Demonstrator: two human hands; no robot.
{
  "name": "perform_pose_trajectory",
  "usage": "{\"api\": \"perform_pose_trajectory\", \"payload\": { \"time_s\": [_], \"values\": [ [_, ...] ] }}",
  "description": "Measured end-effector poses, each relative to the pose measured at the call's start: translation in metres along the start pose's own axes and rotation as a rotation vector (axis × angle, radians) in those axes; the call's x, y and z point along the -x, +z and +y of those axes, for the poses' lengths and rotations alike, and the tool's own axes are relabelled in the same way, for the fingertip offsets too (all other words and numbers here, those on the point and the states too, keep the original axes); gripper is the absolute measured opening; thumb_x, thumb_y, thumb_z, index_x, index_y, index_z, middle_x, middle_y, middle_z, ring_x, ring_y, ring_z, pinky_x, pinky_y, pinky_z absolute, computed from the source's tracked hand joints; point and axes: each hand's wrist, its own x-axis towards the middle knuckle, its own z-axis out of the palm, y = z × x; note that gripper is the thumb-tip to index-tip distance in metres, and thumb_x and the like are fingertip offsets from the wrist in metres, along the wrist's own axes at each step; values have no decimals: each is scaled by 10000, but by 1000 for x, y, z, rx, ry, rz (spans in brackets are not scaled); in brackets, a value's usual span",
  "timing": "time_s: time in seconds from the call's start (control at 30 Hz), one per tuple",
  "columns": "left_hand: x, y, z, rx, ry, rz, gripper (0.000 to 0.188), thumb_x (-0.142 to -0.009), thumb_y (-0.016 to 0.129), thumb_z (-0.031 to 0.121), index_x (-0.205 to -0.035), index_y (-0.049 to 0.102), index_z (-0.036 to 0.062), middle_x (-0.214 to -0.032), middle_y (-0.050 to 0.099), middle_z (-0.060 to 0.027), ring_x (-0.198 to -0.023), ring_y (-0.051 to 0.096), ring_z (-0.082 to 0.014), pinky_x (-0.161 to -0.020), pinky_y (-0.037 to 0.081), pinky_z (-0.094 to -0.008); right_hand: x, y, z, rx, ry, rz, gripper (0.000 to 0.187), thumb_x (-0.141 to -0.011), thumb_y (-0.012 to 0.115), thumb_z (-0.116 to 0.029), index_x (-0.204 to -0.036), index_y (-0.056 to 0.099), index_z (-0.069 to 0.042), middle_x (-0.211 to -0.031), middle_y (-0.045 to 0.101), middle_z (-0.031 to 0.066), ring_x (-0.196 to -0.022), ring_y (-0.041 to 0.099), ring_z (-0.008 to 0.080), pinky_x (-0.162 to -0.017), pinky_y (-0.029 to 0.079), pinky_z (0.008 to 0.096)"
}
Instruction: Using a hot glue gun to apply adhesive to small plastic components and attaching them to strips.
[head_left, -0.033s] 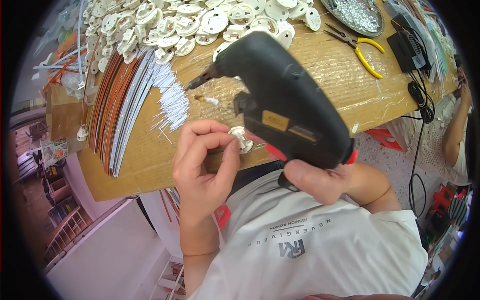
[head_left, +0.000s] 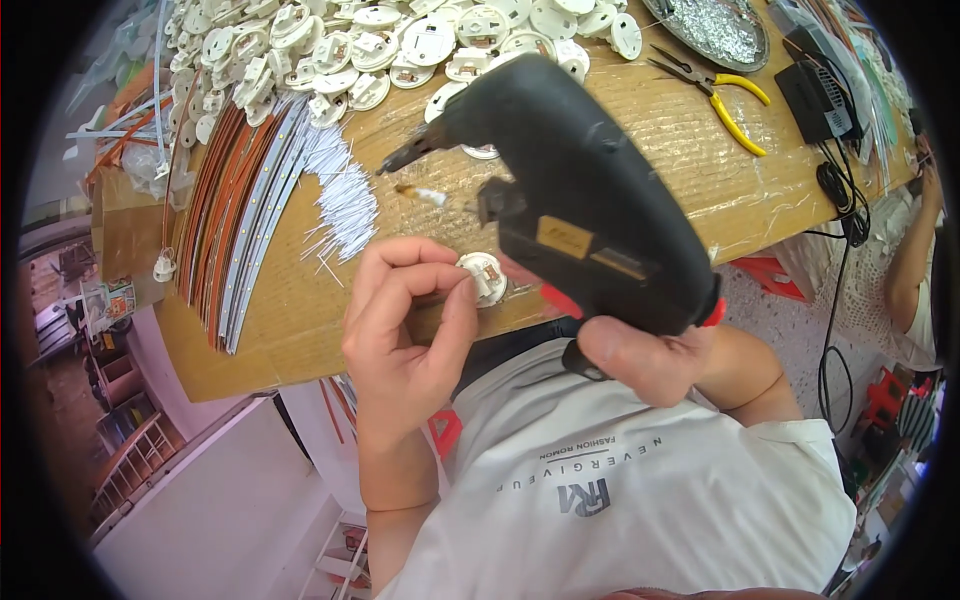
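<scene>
My right hand (head_left: pixel 645 360) is closed around a black soldering gun (head_left: pixel 590 170) with red parts near its handle. The gun's thin dark tip (head_left: pixel 400 157) points left, above the table and apart from the work. Below the tip is a short solder-feed nozzle (head_left: pixel 427 196), whitish with a brown end. Thumb and fingers of my left hand (head_left: pixel 405 320) pinch a small round white plastic base (head_left: pixel 487 277) near the table's front edge. A copper-coloured contact shows on this base. The gun partly hides the fingers of my right hand.
White round plastic bases (head_left: pixel 340 55) are heaped at the back. Long LED strips (head_left: pixel 235 215) and short white wires (head_left: pixel 340 190) lie left. Yellow-handled pliers (head_left: pixel 735 120), a metal dish (head_left: pixel 725 40) and a black adapter (head_left: pixel 815 100) with cables are right. Another person's arm (head_left: pixel 905 250) shows far right.
The soldering gun in my right hand has shifted slightly right, and more of the white base now shows. My left hand keeps its pinch almost in place.
</scene>
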Motion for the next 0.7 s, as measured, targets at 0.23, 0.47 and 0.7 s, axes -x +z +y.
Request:
{"api": "perform_pose_trajectory", "payload": {
  "time_s": [0.23,0.47,0.7],
  "values": [
    [-9,-9,12,-28,-105,-171,83,-898,707,-100,-969,682,-65,-1166,593,-120,-981,584,-144,-795,497,-247,12,-15,-21,-125,380,63,639,-996,585,-300,-1512,470,60,-1451,610,227,-1308,629,330,-1013,538,375],
    [-10,-9,11,-68,-80,-189,71,-890,708,-96,-935,673,-53,-1166,590,-119,-981,582,-142,-794,492,-241,18,-23,-7,-71,252,-38,545,-993,557,-227,-1459,550,56,-1453,611,203,-1328,599,279,-1009,525,363],
    [-12,-6,9,-96,-50,-142,119,-807,750,-107,-889,688,-47,-1095,644,-133,-879,660,-151,-702,570,-253,12,-13,-3,-76,118,120,352,-878,734,-44,-1202,683,83,-1071,739,150,-900,707,194,-799,547,288]
  ]
}}
